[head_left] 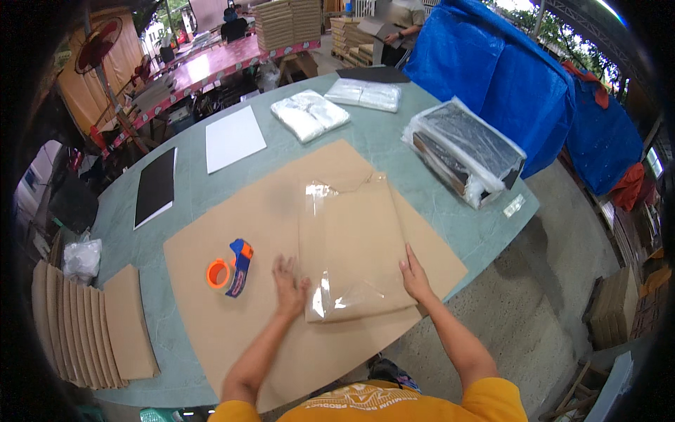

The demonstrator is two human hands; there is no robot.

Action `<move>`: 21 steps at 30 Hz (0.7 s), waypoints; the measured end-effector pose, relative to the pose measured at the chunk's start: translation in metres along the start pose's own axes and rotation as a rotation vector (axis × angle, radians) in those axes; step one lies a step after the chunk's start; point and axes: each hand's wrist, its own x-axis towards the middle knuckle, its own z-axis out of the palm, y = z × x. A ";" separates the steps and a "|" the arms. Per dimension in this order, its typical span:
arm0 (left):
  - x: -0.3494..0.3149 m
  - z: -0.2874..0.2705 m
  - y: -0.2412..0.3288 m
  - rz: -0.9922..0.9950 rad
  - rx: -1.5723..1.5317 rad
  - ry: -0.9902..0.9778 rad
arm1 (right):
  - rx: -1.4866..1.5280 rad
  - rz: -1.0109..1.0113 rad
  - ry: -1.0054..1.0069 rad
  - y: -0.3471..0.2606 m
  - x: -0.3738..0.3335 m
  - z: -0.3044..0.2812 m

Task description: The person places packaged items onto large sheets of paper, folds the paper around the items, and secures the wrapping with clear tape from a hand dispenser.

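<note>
A flat rectangular package [355, 246] wrapped in brown paper lies in front of me, with shiny clear tape across its ends and left side. It rests on a large sheet of brown kraft paper [232, 316]. My left hand [289, 287] is at the package's left edge, its fingers spread over the sheet. At the right edge, my right hand [416, 276] has its thumb on top and its fingers along the side, holding the package. An orange and blue tape dispenser [240, 267] lies on the sheet, left of my left hand.
Folded brown cardboard pieces [81, 327] stand at the left edge of the green table [186, 288]. Farther back are a black board [155, 186], a white sheet [235, 138], clear plastic packs [309, 114] and a plastic-wrapped box [464, 149]. A person [404, 24] stands beyond.
</note>
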 end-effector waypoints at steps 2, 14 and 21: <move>0.007 0.039 -0.008 -0.178 -0.609 0.278 | 0.028 0.009 0.029 -0.003 -0.002 0.001; 0.072 -0.040 0.185 -0.364 -1.417 -0.349 | 0.961 0.482 -0.239 -0.039 -0.033 -0.022; 0.055 0.005 0.131 0.052 0.424 -0.484 | 1.322 0.555 -0.135 -0.020 -0.038 -0.083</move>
